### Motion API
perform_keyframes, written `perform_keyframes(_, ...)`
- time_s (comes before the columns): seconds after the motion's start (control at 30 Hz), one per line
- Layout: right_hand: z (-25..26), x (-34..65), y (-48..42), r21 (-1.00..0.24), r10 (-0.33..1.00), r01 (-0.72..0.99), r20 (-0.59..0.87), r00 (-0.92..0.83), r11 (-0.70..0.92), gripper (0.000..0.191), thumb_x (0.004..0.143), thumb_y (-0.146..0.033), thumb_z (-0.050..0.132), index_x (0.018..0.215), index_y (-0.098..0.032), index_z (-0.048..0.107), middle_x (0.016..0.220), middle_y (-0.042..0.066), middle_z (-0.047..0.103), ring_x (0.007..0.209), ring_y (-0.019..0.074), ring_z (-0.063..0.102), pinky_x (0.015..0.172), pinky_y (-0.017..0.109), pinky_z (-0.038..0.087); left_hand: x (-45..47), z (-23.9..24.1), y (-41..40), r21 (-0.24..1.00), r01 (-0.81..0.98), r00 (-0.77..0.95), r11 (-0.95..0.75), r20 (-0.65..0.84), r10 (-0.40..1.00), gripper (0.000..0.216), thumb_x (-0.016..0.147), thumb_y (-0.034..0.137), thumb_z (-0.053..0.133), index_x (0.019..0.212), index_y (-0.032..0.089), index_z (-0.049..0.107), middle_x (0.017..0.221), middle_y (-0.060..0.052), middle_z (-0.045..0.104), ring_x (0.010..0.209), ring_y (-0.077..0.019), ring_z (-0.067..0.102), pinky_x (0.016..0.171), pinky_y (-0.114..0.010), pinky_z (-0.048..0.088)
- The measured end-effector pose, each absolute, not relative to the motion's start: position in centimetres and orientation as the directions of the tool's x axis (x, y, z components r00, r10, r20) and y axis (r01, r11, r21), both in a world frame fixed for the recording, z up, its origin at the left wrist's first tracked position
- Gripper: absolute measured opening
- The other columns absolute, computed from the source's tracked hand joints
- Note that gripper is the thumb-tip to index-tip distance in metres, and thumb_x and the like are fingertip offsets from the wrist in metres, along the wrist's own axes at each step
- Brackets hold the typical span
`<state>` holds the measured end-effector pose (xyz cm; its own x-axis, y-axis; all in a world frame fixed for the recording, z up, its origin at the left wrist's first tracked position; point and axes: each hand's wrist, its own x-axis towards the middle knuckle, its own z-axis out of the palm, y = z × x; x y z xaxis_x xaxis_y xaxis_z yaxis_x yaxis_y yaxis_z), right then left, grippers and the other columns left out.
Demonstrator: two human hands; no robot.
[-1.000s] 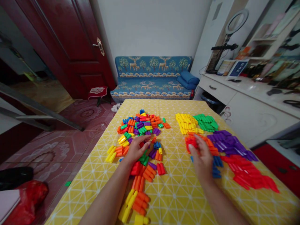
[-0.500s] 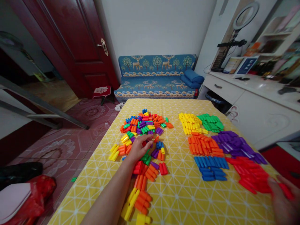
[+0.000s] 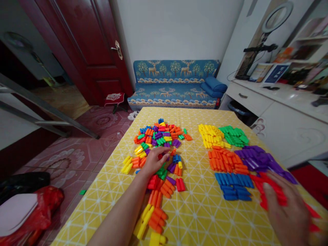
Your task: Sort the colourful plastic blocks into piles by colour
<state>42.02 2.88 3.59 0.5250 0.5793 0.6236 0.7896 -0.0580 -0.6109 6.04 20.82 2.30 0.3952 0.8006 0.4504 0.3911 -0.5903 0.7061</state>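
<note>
My left hand (image 3: pixel 155 161) reaches into the mixed pile (image 3: pixel 164 135) of bullet-shaped plastic building blocks. Its thumb and fingers curve around a red building block (image 3: pixel 160 156), only partly visible between them. Orange, purple, green and yellow blocks lie around that hand. On the right, my right hand (image 3: pixel 288 208) hovers low over or touches the group of red blocks (image 3: pixel 263 188), its thumb apart from the fingers. No block shows in its grasp, and it hides part of the red group.
Sorted groups lie at right: yellow blocks (image 3: pixel 211 135), green blocks (image 3: pixel 234 135), orange blocks (image 3: pixel 227 160), purple blocks (image 3: pixel 256 159) and blue blocks (image 3: pixel 233 184). A yellow patterned cloth (image 3: pixel 194 218) covers the table. Beyond stands a blue sofa (image 3: pixel 174 89); a white cabinet (image 3: pixel 287 126) is at right.
My right hand has moved left and slightly up, from the near right end of the red blocks to above them. My left hand stays at the same spot in the pile.
</note>
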Motion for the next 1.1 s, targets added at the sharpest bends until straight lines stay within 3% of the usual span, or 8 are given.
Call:
perform_keyframes(0.13,3.1,32.4,7.0,-0.611,0.857,0.749,0.502,0.115,0.257,0.044,0.087,-0.041,0.056,0.128,-0.028,0.053,0.127,0.01,0.06,0.12,0.0272,0.056,0.099,0.05,0.048,6.1,2.6,20.6,0.713,0.375,0.371,-0.592,0.47,0.801,0.023,0.091,0.032,0.056,0.104,0.021,0.072,0.101,-0.007,0.074,0.093,-0.0205,0.068,0.084,-0.033,0.052)
perform_keyframes(0.27,1.4,24.3,11.5,-0.551,0.919,0.753,0.347,-0.184,0.359,0.083,0.078,-0.044,0.068,0.149,-0.024,0.029,0.155,0.013,0.029,0.142,0.0305,0.029,0.112,0.052,0.034,6.0,2.7,20.3,0.799,0.304,0.279,-0.519,0.446,0.85,0.022,0.089,0.035,0.059,0.098,0.02,0.074,0.097,-0.007,0.075,0.091,-0.0208,0.068,0.085,-0.034,0.053)
perform_keyframes(0.4,0.6,21.3,14.1,-0.443,0.924,0.826,0.31,-0.224,0.349,0.066,0.083,-0.044,0.062,0.143,-0.026,0.042,0.156,0.012,0.026,0.145,0.0349,0.02,0.113,0.061,0.024,5.5,3.3,20.9,0.926,-0.003,0.12,-0.378,0.376,0.919,0.025,0.086,0.039,0.063,0.096,0.018,0.073,0.091,-0.007,0.075,0.088,-0.0206,0.07,0.084,-0.034,0.055)
perform_keyframes(0.53,0.3,21.8,14.7,-0.465,0.911,0.809,0.362,-0.197,0.36,0.058,0.089,-0.041,0.055,0.142,-0.023,0.044,0.153,0.011,0.033,0.143,0.0301,0.026,0.114,0.053,0.028,2.9,5.2,22.5,0.876,-0.326,-0.139,-0.354,0.326,0.935,0.036,0.083,0.048,0.062,0.096,0.017,0.071,0.089,-0.008,0.075,0.086,-0.0196,0.071,0.085,-0.036,0.055)
perform_keyframes(0.63,-0.3,22.3,14.9,-0.539,0.897,0.756,0.419,-0.142,0.371,0.052,0.091,-0.044,0.052,0.137,-0.022,0.05,0.15,0.011,0.038,0.139,0.0272,0.033,0.113,0.049,0.032,-1.3,5.8,23.2,0.928,-0.181,-0.281,-0.326,0.269,0.921,0.041,0.079,0.051,0.065,0.1,0.015,0.071,0.093,-0.009,0.075,0.092,-0.022,0.07,0.092,-0.04,0.052)
perform_keyframes(0.8,-1.2,22.0,15.4,-0.687,0.866,0.631,0.498,0.049,0.36,0.053,0.092,-0.047,0.049,0.138,-0.02,0.046,0.147,0.013,0.041,0.138,0.0259,0.035,0.112,0.049,0.035,-7.2,2.4,22.4,0.867,0.493,-0.291,-0.077,0.247,0.924,0.057,0.079,0.055,0.063,0.121,0.016,0.065,0.128,-0.016,0.063,0.124,-0.0331,0.054,0.108,-0.051,0.037)
perform_keyframes(0.97,-1.3,21.7,15.5,-0.734,0.869,0.578,0.487,0.086,0.355,0.057,0.093,-0.048,0.048,0.142,-0.02,0.041,0.149,0.014,0.04,0.141,0.0275,0.032,0.112,0.053,0.033,-4.6,-0.8,21.3,0.703,0.693,-0.065,-0.157,0.278,0.958,0.056,0.091,0.052,0.049,0.137,0.021,0.052,0.145,-0.013,0.048,0.139,-0.0318,0.037,0.116,-0.054,0.023)
perform_keyframes(1.1,-1.4,21.8,15.4,-0.766,0.875,0.544,0.47,0.113,0.342,0.059,0.094,-0.048,0.046,0.145,-0.019,0.037,0.151,0.014,0.037,0.142,0.0264,0.03,0.114,0.052,0.031,0.3,-0.6,21.7,0.707,0.665,0.029,-0.24,0.297,0.954,0.059,0.09,0.051,0.05,0.142,0.023,0.046,0.152,-0.012,0.038,0.143,-0.0316,0.029,0.116,-0.054,0.022)
